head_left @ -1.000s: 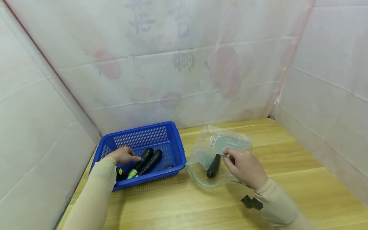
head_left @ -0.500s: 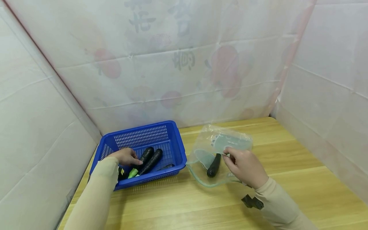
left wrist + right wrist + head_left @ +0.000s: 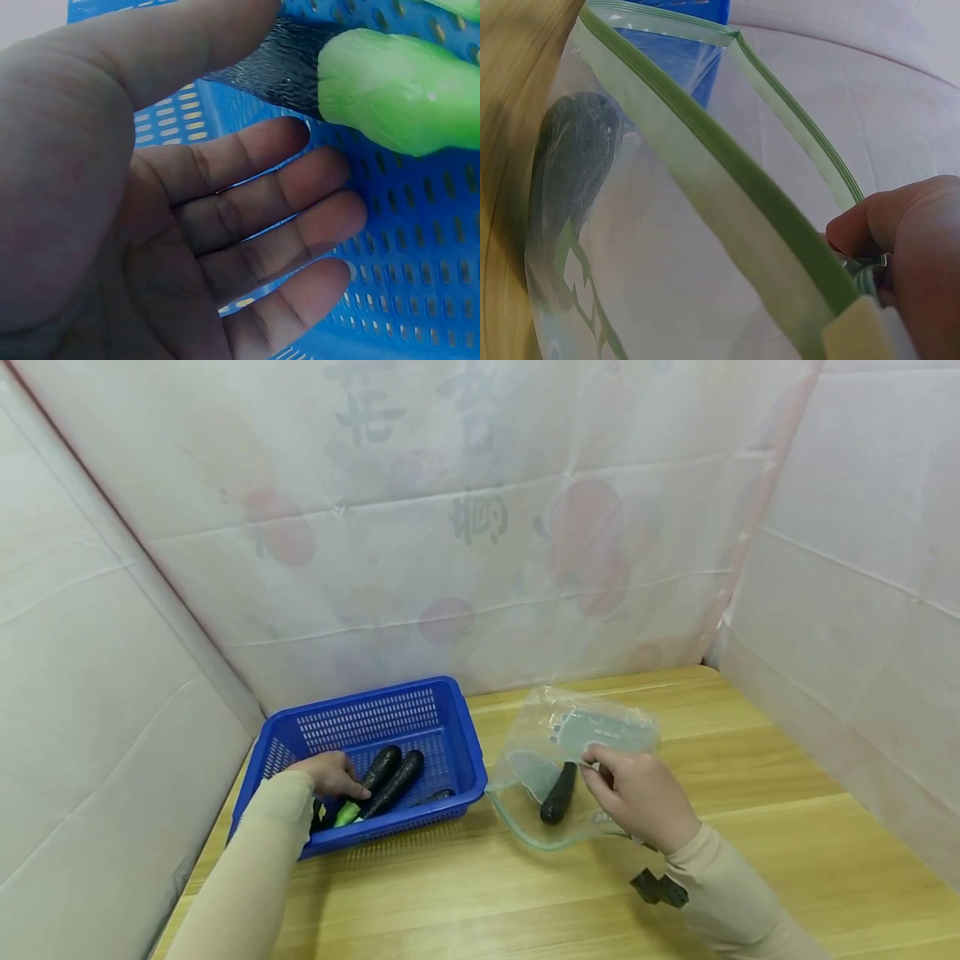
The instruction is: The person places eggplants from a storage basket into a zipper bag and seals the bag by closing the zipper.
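Observation:
My left hand (image 3: 333,774) is inside the blue basket (image 3: 457,710), beside a dark eggplant (image 3: 384,765) with a green cap. In the left wrist view its fingers are spread and nearly straight, and the thumb lies across my sight of the eggplant's dark part near the green cap (image 3: 401,90); contact is unclear. A second eggplant (image 3: 403,779) lies alongside. My right hand (image 3: 643,793) pinches the rim of a clear zip bag (image 3: 517,814) with a green zip strip (image 3: 705,135), holding its mouth apart. One dark eggplant (image 3: 557,795) lies in the bag.
Another dark item (image 3: 438,796) shows partly at the basket's front right. The basket stands on a wooden table (image 3: 450,902), left of the bag. A patterned sheet (image 3: 487,568) hangs behind, with white sheets on both sides.
My left hand has moved slightly toward the front of the basket, its fingertips now nearer the first eggplant's green end. The right hand, the bag and the eggplants stay put.

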Available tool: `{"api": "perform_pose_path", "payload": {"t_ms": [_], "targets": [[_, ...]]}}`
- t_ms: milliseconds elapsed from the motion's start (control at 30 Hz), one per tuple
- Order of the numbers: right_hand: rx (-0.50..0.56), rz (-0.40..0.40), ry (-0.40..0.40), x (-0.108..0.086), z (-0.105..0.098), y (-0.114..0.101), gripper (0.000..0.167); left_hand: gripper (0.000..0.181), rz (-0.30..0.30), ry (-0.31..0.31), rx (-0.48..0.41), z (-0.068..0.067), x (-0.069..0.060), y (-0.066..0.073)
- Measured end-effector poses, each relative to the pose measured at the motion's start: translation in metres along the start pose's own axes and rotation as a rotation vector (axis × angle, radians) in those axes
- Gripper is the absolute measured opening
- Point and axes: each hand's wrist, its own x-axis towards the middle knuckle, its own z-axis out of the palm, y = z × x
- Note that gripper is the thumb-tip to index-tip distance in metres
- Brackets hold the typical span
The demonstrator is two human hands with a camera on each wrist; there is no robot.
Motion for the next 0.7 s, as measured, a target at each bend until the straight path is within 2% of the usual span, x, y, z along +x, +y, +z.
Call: {"api": "perform_pose_path", "payload": {"t_ms": [233,700], "targets": [[0.003,-0.006,0.009,0.0006,-0.0019,-0.0010,0.011,0.041,-0.010,0.006,0.032,0.0022,0.0015,0.0009],[0.006,0.006,0.011,0.0001,-0.0022,-0.0006,0.010,0.030,-0.009,0.013,0.100,0.0021,-0.0035,0.0088]]}}
